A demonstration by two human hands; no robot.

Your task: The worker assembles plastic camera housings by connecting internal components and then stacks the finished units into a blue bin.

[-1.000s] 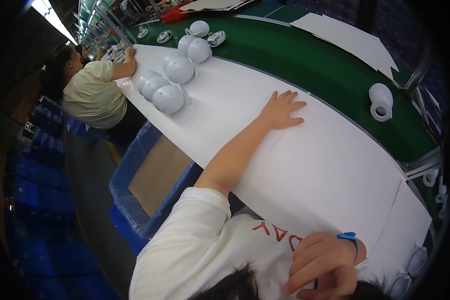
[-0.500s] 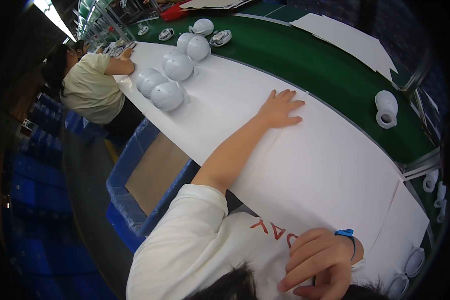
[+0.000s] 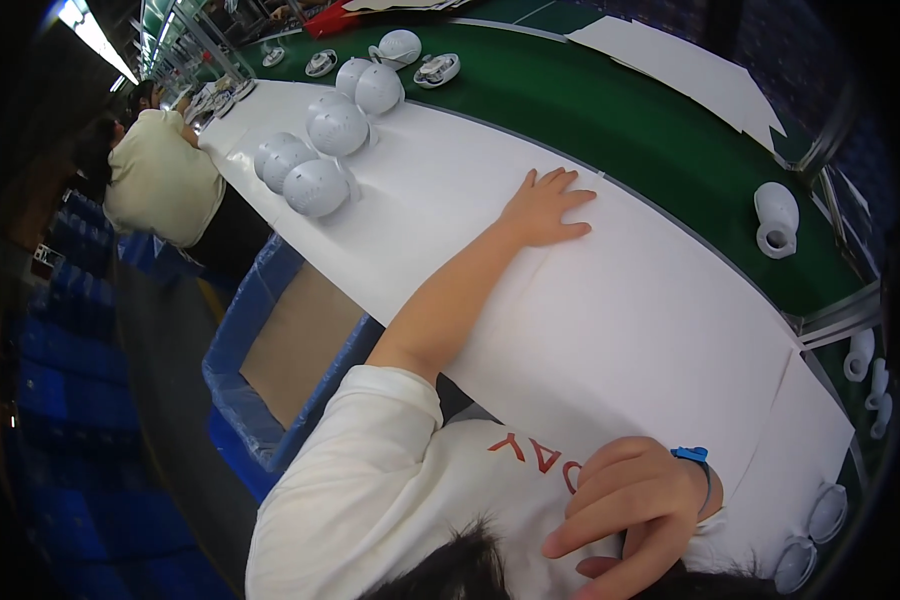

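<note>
My left hand [image 3: 547, 209] lies flat on the white-covered worktop [image 3: 610, 330], fingers spread, near the edge beside the green belt. Nothing is under it that I can see. Close to my chest, my right hand [image 3: 638, 505] is raised with its fingers loosely bent and apart; no object shows in it. A blue band [image 3: 690, 455] circles that wrist. Several white domed plastic housings [image 3: 317, 188] stand grouped on the worktop to the left of my left hand. At the lower right lie clear-and-white rounded parts [image 3: 796, 563].
Beyond the worktop runs a green conveyor belt [image 3: 670, 170] carrying a white housing with a round opening [image 3: 776, 220] and white sheets [image 3: 680, 75]. A blue lined bin [image 3: 232, 385] with cardboard inside stands at left. A co-worker [image 3: 165, 180] works farther along; metal posts [image 3: 840, 320] flank the right.
The view has shifted slightly, so the worktop things sit a little farther left. My right hand's fingers have opened somewhat; my left hand stays flat. The co-worker's arm has moved away from the worktop's near edge.
</note>
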